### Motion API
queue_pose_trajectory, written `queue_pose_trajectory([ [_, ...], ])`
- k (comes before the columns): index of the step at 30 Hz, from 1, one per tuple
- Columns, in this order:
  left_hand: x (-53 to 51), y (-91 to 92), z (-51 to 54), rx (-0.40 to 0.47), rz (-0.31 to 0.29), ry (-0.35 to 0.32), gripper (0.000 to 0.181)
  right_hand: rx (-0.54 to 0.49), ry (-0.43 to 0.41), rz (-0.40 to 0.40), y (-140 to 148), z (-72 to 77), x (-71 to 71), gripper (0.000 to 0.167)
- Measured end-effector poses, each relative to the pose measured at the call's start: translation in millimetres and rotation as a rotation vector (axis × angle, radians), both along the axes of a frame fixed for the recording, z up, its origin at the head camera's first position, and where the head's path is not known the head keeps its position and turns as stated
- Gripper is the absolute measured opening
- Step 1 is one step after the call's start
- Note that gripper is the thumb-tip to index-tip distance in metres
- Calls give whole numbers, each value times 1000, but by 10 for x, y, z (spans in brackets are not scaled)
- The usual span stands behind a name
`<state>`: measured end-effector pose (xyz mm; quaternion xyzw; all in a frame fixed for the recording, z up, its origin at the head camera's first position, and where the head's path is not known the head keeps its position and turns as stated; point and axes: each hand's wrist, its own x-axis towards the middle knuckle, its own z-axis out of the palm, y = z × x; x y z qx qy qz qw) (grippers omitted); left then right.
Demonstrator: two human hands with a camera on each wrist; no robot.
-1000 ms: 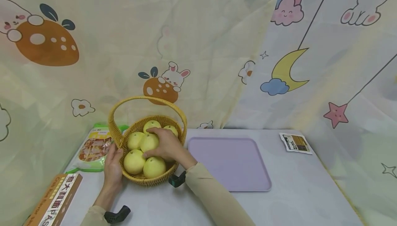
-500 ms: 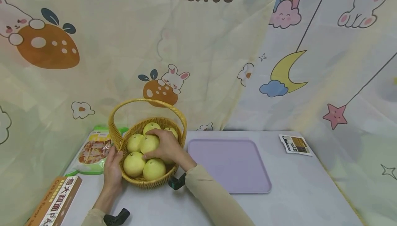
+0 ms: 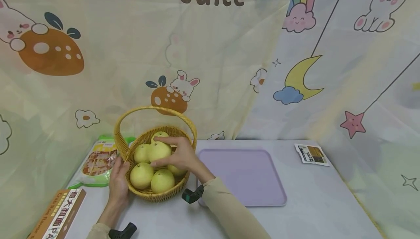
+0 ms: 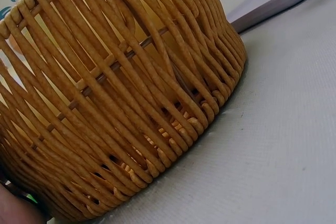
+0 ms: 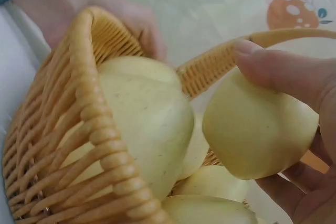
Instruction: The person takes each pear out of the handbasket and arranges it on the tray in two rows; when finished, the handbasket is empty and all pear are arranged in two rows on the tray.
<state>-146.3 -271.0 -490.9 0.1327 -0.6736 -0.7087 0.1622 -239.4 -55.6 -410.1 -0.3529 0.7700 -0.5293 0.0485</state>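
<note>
A woven yellow basket with a tall arched handle stands on the white table, with several pale yellow-green pears inside. My right hand is over the basket and grips one pear between thumb and fingers. In the right wrist view that pear is above the others, near the handle. My left hand holds the basket's left side by the handle's base. In the left wrist view, the basket's woven wall hides most of this hand; only a bit shows at the lower left corner.
A lilac tray lies right of the basket, partly behind the right forearm. Behind the left hand is a green-edged food packet. A brown pasta box lies front left, a small sachet far right. A printed curtain hangs behind.
My right hand has lifted the gripped pear slightly and shifted a little to the right, exposing more of a pear beneath. The left hand stays at the basket. The view has tilted up slightly.
</note>
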Motion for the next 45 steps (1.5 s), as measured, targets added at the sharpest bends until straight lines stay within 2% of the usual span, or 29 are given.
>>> queue_pose_trajectory([
  [5,-7,4,3,5,3,-7,58,-49,-62,30,113,42,67,71],
  [15,-2,-8,1,9,7,-10,58,-161,-91,130,298,167,203,71],
  [22,10,0,-4,3,13,-14,58,-208,-120,161,498,280,301,70],
  [27,1,4,-3,0,10,-10,57,-209,-95,136,648,347,365,71],
  [35,5,5,2,-5,-4,-7,57,-304,-8,117,943,412,356,72],
  [39,10,10,5,-4,-1,-6,57,-334,24,69,1104,435,328,72],
  [45,5,20,7,0,12,0,56,-343,10,-19,1294,415,302,73],
])
